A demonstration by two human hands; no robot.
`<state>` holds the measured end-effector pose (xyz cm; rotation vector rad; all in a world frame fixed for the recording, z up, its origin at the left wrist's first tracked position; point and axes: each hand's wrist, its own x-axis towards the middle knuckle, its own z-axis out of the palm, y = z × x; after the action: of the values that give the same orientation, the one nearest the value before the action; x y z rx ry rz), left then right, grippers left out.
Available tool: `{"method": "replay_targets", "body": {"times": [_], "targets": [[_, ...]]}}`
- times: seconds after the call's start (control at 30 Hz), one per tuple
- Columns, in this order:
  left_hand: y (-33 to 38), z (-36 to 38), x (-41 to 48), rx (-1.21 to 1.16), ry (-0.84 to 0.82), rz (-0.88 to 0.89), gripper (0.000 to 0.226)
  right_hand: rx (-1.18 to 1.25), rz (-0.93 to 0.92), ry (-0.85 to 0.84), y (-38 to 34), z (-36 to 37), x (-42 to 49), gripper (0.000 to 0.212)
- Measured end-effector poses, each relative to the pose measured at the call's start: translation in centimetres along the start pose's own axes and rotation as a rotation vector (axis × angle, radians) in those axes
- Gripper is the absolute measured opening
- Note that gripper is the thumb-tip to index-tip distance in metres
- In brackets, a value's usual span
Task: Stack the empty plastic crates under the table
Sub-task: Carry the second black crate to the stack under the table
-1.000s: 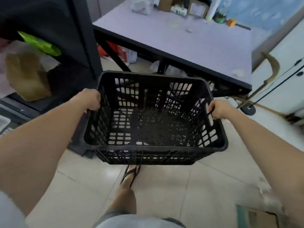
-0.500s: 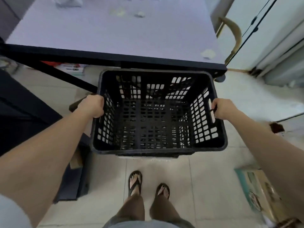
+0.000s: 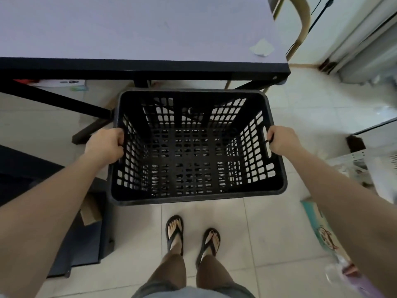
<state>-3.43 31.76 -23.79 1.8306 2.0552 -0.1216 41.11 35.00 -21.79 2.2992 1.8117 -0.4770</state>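
I carry an empty black plastic crate (image 3: 193, 196) with lattice walls, level and above the tiled floor, just in front of the table's near edge. My left hand (image 3: 105, 145) grips the crate's left rim. On the other side my right hand (image 3: 281, 139) grips the right handle slot, fingers curled through it. The table (image 3: 137, 29) has a pale lilac top and a black frame with a slanted brace underneath. No other crate shows under it.
A dark shelf unit base (image 3: 83, 239) stands on the floor at my left. A printed cardboard box (image 3: 322, 229) lies at the right, with plastic bags beyond it. A wooden chair back (image 3: 303, 24) stands past the table's right corner. My feet in sandals stand on pale tiles.
I have turned right and squared up to the table's edge. The view tilted down, and the crate came closer to the table, still held by both hands.
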Motion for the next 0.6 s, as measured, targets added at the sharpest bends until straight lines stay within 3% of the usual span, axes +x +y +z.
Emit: {"method": "replay_targets", "body": {"times": [0.6], "targets": [[-0.5, -1.3, 1.4, -0.001, -0.055, -0.058, 0.016, 0.092, -0.001, -0.048, -0.9, 0.1, 1.2, 0.024]]}}
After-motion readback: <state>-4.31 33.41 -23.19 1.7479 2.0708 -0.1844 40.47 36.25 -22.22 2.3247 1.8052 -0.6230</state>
